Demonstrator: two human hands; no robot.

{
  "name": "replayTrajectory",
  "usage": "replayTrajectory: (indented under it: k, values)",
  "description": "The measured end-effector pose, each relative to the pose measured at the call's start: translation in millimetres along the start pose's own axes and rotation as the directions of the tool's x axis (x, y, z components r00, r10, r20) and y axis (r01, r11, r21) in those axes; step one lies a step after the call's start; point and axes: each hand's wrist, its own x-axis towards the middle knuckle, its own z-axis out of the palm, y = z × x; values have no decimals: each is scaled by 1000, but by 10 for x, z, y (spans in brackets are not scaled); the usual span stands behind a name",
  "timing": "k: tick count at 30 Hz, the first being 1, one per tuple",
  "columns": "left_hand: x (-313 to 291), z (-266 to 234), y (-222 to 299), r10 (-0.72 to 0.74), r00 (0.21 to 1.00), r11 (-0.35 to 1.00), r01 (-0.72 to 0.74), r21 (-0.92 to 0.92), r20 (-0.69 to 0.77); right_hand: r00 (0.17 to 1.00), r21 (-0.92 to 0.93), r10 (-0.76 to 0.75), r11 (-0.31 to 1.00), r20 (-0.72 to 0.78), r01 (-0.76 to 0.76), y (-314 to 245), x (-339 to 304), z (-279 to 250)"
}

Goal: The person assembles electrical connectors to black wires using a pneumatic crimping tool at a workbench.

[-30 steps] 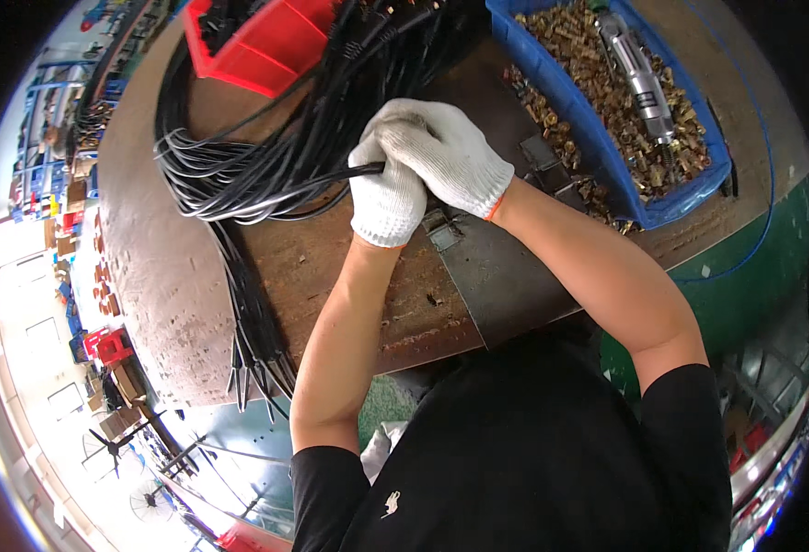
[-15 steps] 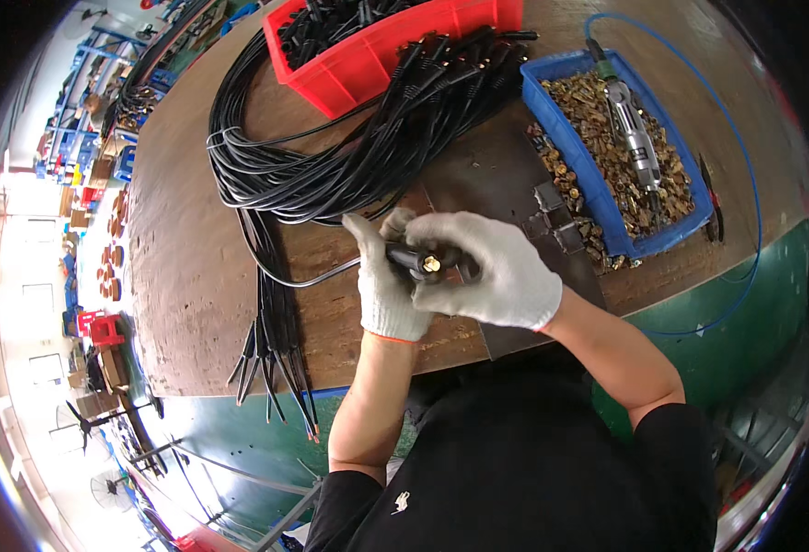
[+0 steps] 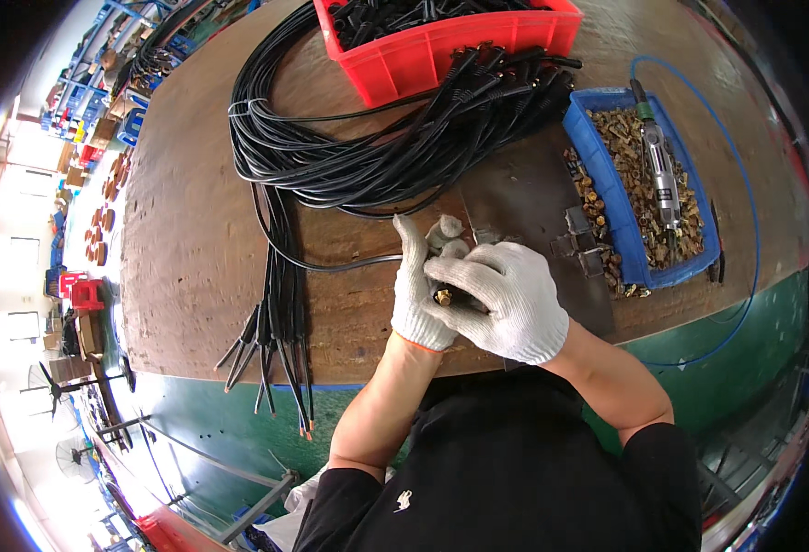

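Both of my hands wear white knit gloves and meet above the near part of the table. My left hand (image 3: 416, 299) is closed round a black cable connector, whose brass-coloured end (image 3: 443, 296) peeks out between the gloves. From the left hand a black cable (image 3: 354, 265) runs left to the bundle. My right hand (image 3: 508, 299) is closed over the same connector, its thumb and fingers round the brass end. Most of the connector's body is hidden by the fingers.
A bundle of black cables (image 3: 331, 166) lies ahead, bare copper ends at the near left. Behind stands a red bin (image 3: 460, 57) of black parts. To the right, a blue tray (image 3: 598, 175) holds brass pieces and a pneumatic screwdriver (image 3: 660, 175); small dark metal blocks (image 3: 579, 241) lie beside it.
My right hand's fingers have closed in over the connector, hiding most of its black body that showed before. The whole view has shifted, moving the table things rightward in the picture.
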Motion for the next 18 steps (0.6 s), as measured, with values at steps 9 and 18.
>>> replayTrajectory:
  k: [9, 18]
  values:
    - [0, -64, 161, 128, 936, 973, -183, 143, 328, 999, 48, -24, 999, 29, 22, -24, -63, -65]
    - [-69, 75, 230, 328, 856, 785, -482, 389, 399, 1000, 118, 3, 993, -19, -1, -34, -103, -70]
